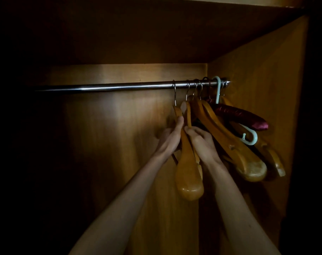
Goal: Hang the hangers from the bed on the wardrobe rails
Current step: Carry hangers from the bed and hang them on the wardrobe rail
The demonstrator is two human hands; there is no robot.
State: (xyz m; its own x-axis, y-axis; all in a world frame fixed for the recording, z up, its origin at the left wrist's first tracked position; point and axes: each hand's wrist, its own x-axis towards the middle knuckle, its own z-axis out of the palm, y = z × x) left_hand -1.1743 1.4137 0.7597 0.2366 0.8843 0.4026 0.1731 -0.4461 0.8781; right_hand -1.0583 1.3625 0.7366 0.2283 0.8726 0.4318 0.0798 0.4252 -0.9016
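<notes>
Two hands | left hand, right hand grip wooden hanger | hooked on rail

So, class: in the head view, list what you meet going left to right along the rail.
Bare rail → wooden hanger held by the left hand and right hand → pale plastic hook → wardrobe side wall.

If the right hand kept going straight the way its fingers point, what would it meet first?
The right hand points up and slightly left along the wooden hanger it grips. Going on, it would probably meet that hanger's neck and metal hook, then the rail; depth is unclear.
</notes>
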